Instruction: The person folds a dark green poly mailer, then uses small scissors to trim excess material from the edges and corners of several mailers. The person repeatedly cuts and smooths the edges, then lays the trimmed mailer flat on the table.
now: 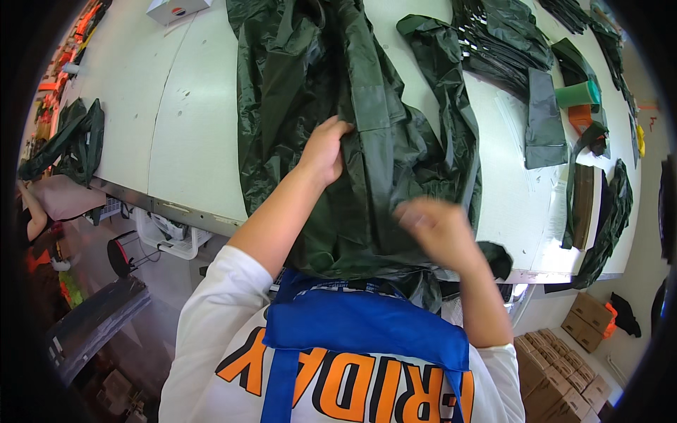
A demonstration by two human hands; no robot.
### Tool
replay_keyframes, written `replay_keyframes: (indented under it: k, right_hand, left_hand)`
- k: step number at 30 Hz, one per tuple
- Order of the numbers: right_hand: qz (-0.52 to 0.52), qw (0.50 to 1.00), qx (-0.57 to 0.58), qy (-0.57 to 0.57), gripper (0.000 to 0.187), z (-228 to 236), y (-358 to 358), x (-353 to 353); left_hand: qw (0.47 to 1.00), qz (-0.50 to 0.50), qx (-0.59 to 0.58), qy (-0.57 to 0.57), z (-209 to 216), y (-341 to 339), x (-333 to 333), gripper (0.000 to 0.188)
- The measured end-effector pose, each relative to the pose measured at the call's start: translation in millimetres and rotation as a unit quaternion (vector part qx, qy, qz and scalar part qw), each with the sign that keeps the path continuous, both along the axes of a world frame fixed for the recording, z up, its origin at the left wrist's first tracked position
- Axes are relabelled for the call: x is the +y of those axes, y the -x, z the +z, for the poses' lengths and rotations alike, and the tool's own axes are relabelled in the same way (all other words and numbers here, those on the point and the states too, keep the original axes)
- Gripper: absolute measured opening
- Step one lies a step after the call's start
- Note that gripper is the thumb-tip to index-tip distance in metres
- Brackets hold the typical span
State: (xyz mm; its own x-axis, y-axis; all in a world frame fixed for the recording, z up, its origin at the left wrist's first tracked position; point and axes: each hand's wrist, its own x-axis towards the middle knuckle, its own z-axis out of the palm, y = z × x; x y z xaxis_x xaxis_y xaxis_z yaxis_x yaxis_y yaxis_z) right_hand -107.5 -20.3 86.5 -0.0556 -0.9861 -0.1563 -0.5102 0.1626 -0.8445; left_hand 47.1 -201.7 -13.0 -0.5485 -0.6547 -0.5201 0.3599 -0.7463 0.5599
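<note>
A dark green, shiny raincoat [384, 169] lies spread on the white table in front of me, its lower part reaching the near edge by my apron. My left hand [326, 151] is closed at the long front flap, the fingertips partly hidden at the flap's edge. Over the right side of the coat is my right hand [441, 229], smeared by motion. Its fingers are bent, but whether they hold any cloth does not show. Folds run lengthwise down the coat.
The white table [201, 106] carries a stack of dark green pieces [504, 42] at the far right, with a green thread cone [577, 94] beside it. A white box [176, 10] stands far left. Cardboard boxes [557, 374] are piled below right. Another person's arm [34, 211] shows at left.
</note>
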Motion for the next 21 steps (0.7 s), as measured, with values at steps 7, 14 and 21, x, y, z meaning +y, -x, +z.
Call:
replay_keyframes:
  k: [7,14,21]
  right_hand:
    - [-0.005,0.992,-0.019,0.125,0.060,-81.2,62.7,-159.6]
    - [0.083,0.986,0.134,-0.050,0.045,-80.4,54.5,-187.9]
    - [-0.153,0.933,-0.055,0.322,0.028,-59.1,67.7,-110.8]
  left_hand:
    - [0.995,0.071,0.043,-0.053,40.9,-33.3,-5.1,0.032]
    - [0.994,-0.015,0.099,-0.034,52.6,-51.4,-7.5,0.040]
    - [0.998,0.049,0.046,0.006,78.6,-57.8,-4.8,0.049]
